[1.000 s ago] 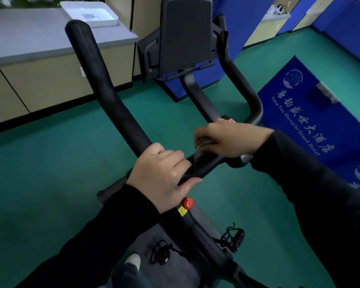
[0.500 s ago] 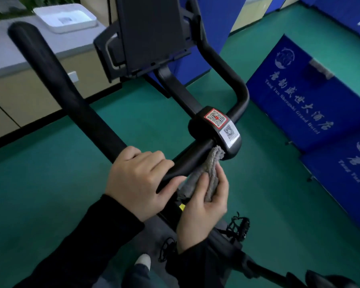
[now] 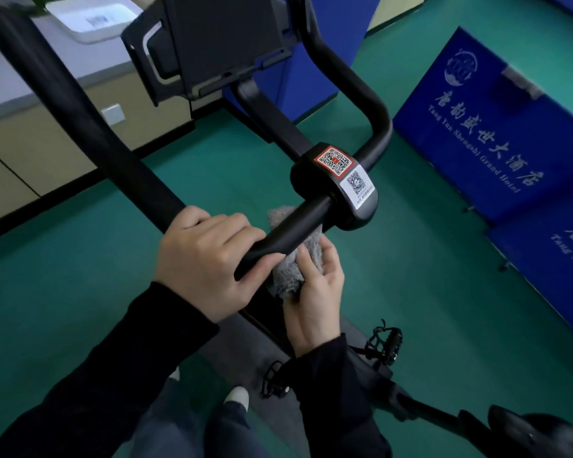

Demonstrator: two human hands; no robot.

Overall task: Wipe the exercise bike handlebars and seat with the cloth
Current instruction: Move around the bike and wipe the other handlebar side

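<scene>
The black handlebar (image 3: pixel 90 127) of the exercise bike loops from top left through a centre clamp (image 3: pixel 341 183) with two QR stickers and up the right side. My left hand (image 3: pixel 209 262) is wrapped around the bar just left of the clamp. My right hand (image 3: pixel 315 292) reaches up from below, pressing a grey fluffy cloth (image 3: pixel 298 259) against the underside of the bar between my left hand and the clamp. Part of the cloth shows above the bar. The black seat (image 3: pixel 540 434) is at the bottom right corner, mostly cut off.
A black console screen (image 3: pixel 219 44) stands above the clamp. Pedals (image 3: pixel 384 342) hang below my hands over a grey mat on the green floor. Blue folded mats (image 3: pixel 490 133) lie to the right. A beige cabinet with a white tray (image 3: pixel 93 18) runs along the top left.
My right hand left the top of the bar, went under it and now holds the cloth up against the underside. My left hand kept its grip. The view shifted closer.
</scene>
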